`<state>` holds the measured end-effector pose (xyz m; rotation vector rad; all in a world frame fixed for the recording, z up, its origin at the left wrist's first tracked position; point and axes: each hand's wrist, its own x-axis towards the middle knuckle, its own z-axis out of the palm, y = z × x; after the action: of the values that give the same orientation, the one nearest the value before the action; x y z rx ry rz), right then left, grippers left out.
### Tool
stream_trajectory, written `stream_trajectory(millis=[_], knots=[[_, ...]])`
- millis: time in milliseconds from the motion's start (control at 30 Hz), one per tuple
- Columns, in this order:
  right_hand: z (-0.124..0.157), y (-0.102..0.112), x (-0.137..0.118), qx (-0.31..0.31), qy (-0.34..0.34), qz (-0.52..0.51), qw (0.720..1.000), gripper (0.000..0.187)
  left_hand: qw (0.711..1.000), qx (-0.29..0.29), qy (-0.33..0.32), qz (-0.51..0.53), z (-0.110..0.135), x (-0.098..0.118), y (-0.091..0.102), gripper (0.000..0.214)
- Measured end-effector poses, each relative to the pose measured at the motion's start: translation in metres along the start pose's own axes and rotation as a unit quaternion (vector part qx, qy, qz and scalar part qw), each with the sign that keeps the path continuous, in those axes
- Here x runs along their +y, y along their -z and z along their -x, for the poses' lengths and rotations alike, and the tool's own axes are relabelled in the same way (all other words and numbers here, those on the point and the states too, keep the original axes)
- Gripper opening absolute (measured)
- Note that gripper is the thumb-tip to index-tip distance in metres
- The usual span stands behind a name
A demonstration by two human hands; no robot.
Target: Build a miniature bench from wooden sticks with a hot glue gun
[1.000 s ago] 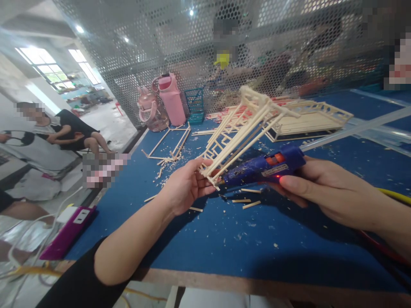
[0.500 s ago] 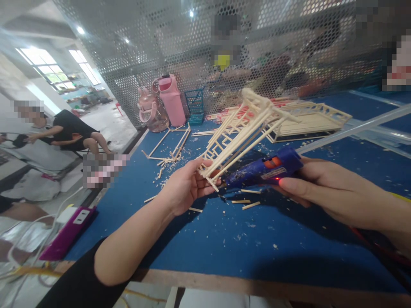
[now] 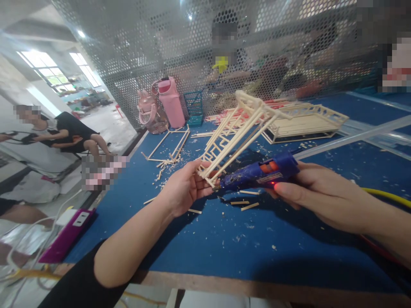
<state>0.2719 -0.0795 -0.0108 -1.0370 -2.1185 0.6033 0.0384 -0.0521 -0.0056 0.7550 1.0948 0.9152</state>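
My left hand (image 3: 181,188) pinches the near end of a stick frame (image 3: 237,128) made of thin pale wooden sticks, holding it tilted up and away over the blue table (image 3: 224,239). My right hand (image 3: 314,194) is wrapped round a blue hot-glue gun (image 3: 260,173) with an orange trigger and a small red light. The gun's nozzle touches the frame's near end, right by my left fingertips.
Short loose sticks (image 3: 245,204) and wood scraps lie under the gun. A flat stick panel (image 3: 302,122) lies at the back right, an open stick rectangle (image 3: 170,145) at the back left. Pink bottles (image 3: 168,102) and a teal basket (image 3: 194,105) stand by the perforated screen. A purple power strip (image 3: 69,233) sits at left; people sit beyond.
The glue gun's nozzle has slid slightly left and closer to the frame's end. The frame's far end has dipped a little. Both hands keep their grips.
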Motion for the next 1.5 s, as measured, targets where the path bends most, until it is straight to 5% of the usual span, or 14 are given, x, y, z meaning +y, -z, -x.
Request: stream_trajectory(millis=[500,900,1067,1167,1300,1400,1500], knots=[[0.002,0.000,0.005,0.027,-0.028,-0.016,0.999,0.050,1.000,-0.006,-0.003,-0.008,0.000,-0.001,0.002,0.021],[0.002,0.013,0.001,-0.069,-0.062,-0.055,0.994,0.045,1.000,0.020,-0.020,-0.005,0.002,0.003,0.002,0.018],[0.011,0.046,0.001,0.038,-0.107,-0.057,0.992,0.044,0.997,0.048,-0.065,-0.015,0.004,0.010,0.004,0.017],[0.008,0.082,0.010,0.150,-0.127,0.049,0.979,0.050,0.995,0.063,-0.081,-0.016,0.005,0.013,0.005,0.021],[-0.015,0.129,0.019,0.259,-0.113,0.284,0.916,0.051,0.992,0.071,-0.101,-0.031,0.006,0.014,0.009,0.029],[-0.038,0.140,0.031,0.211,-0.109,0.433,0.869,0.044,0.990,0.065,-0.124,-0.037,0.006,0.013,0.012,0.036],[-0.059,0.124,0.057,0.137,-0.151,0.484,0.851,0.043,0.988,0.057,-0.140,-0.035,0.006,0.013,0.015,0.035]])
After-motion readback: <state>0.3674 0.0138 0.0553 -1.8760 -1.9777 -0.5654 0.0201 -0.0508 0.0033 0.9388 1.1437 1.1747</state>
